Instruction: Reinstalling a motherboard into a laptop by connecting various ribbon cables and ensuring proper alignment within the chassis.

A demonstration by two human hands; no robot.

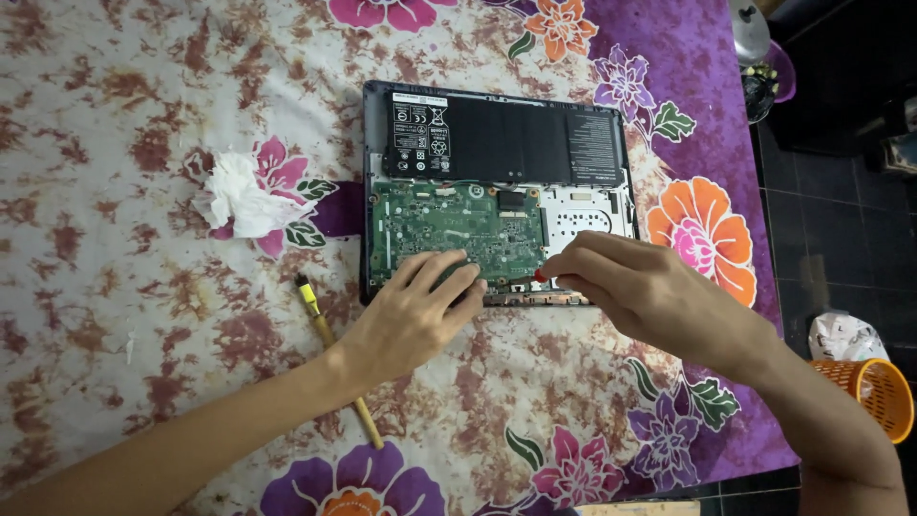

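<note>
Both hands (420, 311) (640, 287) on opened laptop (497, 191)

I see a floral cloth (115, 134) covering the table. A crumpled white tissue (237, 197) lies on it at left. A brush (336, 355) with a yellow tip lies diagonally below the tissue. At right, on the dark tiled floor (841, 210), I see an orange basket (881, 394) just beside a white bag (841, 336).

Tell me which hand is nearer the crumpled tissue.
Left. The left hand rests on the laptop's green board, just right of and below the tissue. The right hand is farther right, across the open laptop.
</note>
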